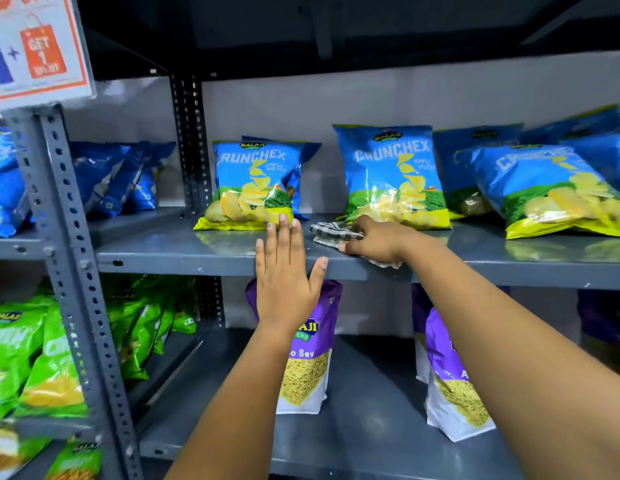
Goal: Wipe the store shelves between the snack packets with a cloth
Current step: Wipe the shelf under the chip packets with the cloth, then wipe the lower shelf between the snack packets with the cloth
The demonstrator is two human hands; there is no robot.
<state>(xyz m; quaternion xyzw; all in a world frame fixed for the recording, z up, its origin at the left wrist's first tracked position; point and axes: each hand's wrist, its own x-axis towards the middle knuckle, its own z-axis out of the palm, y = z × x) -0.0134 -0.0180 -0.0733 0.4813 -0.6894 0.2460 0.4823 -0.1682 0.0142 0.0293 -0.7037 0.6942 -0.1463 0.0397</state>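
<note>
1. Right hand (pixel 374 239) presses down on the checked cloth (pixel 331 233), its grip closed over the rear part of it, with crumpled ends sticking out to the left and under the wrist at the shelf's front lip.
2. Just beside it, the left hand (pixel 287 271) holds nothing; the fingers (pixel 284 237) are straight and together, the palm flat at the front edge of the grey shelf (pixel 183 245), the thumb hanging over the lip.
3. The cloth lies in the open gap between two blue Crunchex packets, its long axis running roughly left to right along the shelf. The left packet (pixel 254 185) stands just past the left fingertips; the right packet (pixel 391 174) stands right behind the right hand, seemingly touching the cloth.
4. As I judge it, the bare strip to wipe runs back from the cloth between those two bags, so the right hand is the one placed to push it inward, while the left could nudge its bag aside.
5. Farther right, more blue packets (pixel 551 188) lean over.
</note>
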